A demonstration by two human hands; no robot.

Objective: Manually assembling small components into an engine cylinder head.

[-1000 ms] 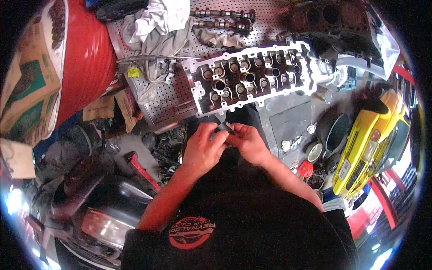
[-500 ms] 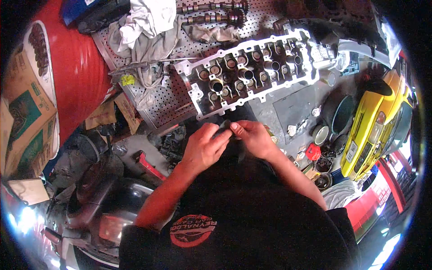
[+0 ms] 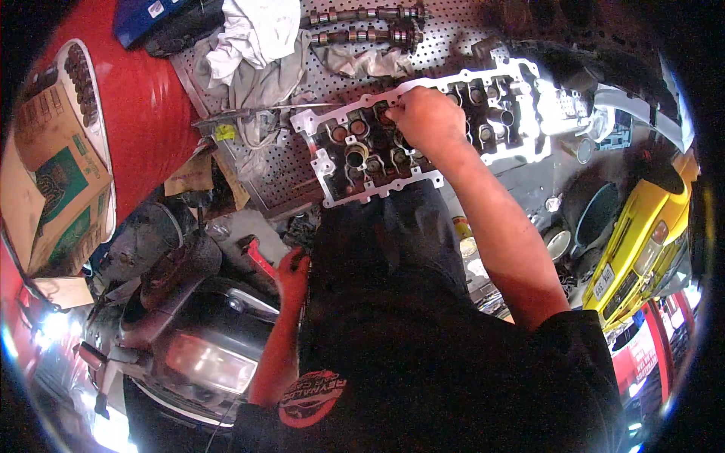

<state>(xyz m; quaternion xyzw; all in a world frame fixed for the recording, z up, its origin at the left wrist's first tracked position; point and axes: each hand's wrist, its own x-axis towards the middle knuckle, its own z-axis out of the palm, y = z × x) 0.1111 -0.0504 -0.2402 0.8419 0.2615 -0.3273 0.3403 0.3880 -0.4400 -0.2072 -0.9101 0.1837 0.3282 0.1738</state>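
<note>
No more two hands together around a small dark piece above the lap. Now the right hand (image 3: pixel 430 119) up over the cylinder head (image 3: pixel 393 158) at upper centre of the frame, with fingers bent down toward a round socket (image 3: pixel 384 113) in its upper row; the left hand (image 3: pixel 291 272) alone, left of centre, half curled beside the dark trousers (image 3: pixel 389 241). Hence both hands well apart. Impossible to tell from here about anything pinched in the right fingertips, or about the left palm; the small dark piece nowhere visible now. For the work, probably a passage from handling the piece to attending to the head itself.

Under the head, a perforated metal tabletop (image 3: pixel 276 181); farther up in the frame, two camshafts (image 3: pixel 366 36) lying side by side. To the left of them, a white cloth (image 3: pixel 260 38) upon grey rags (image 3: pixel 260 94). At far left, a cardboard box (image 3: pixel 64 189). Close to the left hand, a red metal bar (image 3: pixel 260 258), contact impossible to judge. In the way of sight, mainly the right hand, hiding part of the head's middle.
</note>
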